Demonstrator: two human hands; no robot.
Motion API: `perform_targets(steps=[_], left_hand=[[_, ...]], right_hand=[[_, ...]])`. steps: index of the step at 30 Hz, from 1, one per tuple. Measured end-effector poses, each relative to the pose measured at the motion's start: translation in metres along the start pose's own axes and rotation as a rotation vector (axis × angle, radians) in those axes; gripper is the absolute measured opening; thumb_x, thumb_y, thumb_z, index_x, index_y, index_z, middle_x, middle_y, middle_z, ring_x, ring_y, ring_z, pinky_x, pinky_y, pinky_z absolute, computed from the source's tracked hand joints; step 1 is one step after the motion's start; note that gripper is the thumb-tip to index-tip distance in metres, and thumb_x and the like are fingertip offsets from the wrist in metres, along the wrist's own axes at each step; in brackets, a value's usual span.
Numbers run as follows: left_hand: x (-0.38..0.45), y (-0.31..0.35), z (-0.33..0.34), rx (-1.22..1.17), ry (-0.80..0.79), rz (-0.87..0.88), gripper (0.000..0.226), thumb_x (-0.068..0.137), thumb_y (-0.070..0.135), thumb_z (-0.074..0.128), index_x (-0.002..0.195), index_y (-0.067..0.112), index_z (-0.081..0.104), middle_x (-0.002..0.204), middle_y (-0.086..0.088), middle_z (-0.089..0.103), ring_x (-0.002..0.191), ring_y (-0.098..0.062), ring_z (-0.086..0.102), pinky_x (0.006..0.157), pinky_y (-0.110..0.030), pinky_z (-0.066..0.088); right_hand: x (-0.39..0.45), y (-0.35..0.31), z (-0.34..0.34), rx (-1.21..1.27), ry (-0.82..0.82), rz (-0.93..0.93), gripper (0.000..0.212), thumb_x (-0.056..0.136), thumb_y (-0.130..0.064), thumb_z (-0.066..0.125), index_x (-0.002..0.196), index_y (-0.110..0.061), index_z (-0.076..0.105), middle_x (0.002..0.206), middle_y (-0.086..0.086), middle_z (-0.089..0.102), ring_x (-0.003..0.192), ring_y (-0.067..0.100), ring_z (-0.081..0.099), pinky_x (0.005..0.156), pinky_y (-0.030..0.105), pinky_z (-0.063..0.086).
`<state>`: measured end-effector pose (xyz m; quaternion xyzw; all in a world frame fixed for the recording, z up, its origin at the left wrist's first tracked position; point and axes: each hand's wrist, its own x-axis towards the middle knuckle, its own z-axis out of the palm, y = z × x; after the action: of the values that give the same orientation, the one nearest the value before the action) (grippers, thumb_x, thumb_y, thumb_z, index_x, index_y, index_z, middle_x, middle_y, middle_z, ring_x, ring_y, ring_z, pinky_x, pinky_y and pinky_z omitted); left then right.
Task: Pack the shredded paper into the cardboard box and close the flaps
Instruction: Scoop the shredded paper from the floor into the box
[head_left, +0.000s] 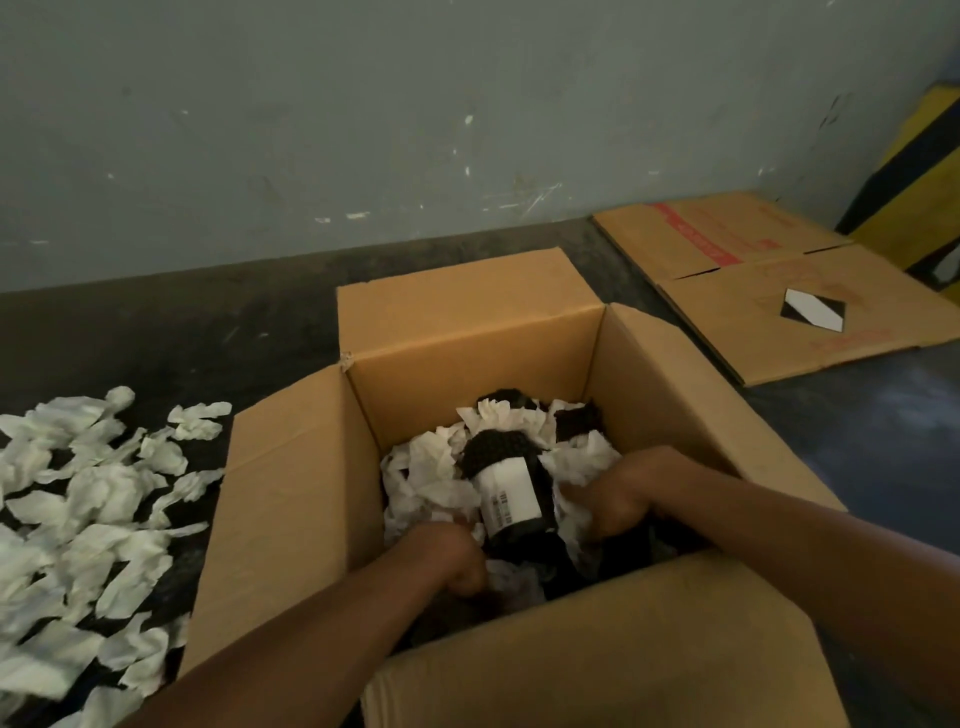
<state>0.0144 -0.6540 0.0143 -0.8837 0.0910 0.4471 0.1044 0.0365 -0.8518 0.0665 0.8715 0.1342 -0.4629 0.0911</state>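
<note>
An open cardboard box (291, 483) stands on the dark floor with all its flaps up. Inside lie white shredded paper (436, 467) and black knitted rolls; one black roll with a white label (506, 493) lies in the middle. Both my hands are down inside the box, one on each side of that roll. My left hand (452, 561) is curled by the roll's near end, with paper under its knuckles. My right hand (615, 501) is curled into the paper on the roll's right side. The fingertips of both hands are hidden.
Loose paper pieces (88, 514) are spread over the floor left of the box. A flattened cardboard sheet (769, 291) lies at the back right. A grey wall (363, 130) runs close behind, and a yellow-and-black post (914, 187) stands in the right corner.
</note>
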Motion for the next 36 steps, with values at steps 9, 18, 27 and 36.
perform_targets(steps=[9,18,27,36], left_hand=[[-0.009,0.010,0.009,-0.108,0.160,-0.072,0.079,0.096,0.050,0.047,0.155,0.012,0.010,0.160,-0.016,0.022,0.144,-0.036,0.028,0.115,-0.052,0.030],[-0.080,-0.025,-0.031,-0.151,0.470,0.072,0.038,0.095,0.026,0.048,0.131,0.015,0.053,0.131,-0.010,0.057,0.113,-0.028,0.058,0.093,-0.043,0.050],[-0.164,-0.115,0.002,-0.229,1.084,0.069,0.055,0.099,0.041,0.034,0.151,0.022,0.027,0.162,-0.009,0.019,0.149,-0.034,0.012,0.119,-0.054,0.011],[-0.224,-0.245,0.128,-0.365,1.026,-0.117,0.064,0.100,0.050,0.031,0.155,0.026,0.011,0.165,-0.009,0.004,0.150,-0.037,-0.002,0.119,-0.057,0.004]], right_hand=[[0.017,-0.016,0.009,-0.095,-0.039,0.026,0.069,0.093,-0.054,0.047,0.149,-0.017,0.032,0.153,0.008,0.037,0.136,0.029,0.038,0.111,0.042,0.033],[-0.046,-0.023,-0.034,0.271,0.446,0.094,0.041,0.097,-0.030,0.044,0.133,-0.012,0.048,0.129,0.008,0.055,0.111,0.026,0.054,0.084,0.031,0.047],[-0.098,-0.133,-0.036,0.365,0.891,0.092,0.066,0.097,-0.054,0.033,0.153,-0.033,0.005,0.162,0.008,0.004,0.146,0.038,0.009,0.113,0.059,0.021],[-0.113,-0.301,-0.018,0.325,1.043,-0.042,0.064,0.097,-0.050,0.034,0.151,-0.033,0.004,0.162,0.007,0.002,0.147,0.035,0.004,0.115,0.058,0.017]])
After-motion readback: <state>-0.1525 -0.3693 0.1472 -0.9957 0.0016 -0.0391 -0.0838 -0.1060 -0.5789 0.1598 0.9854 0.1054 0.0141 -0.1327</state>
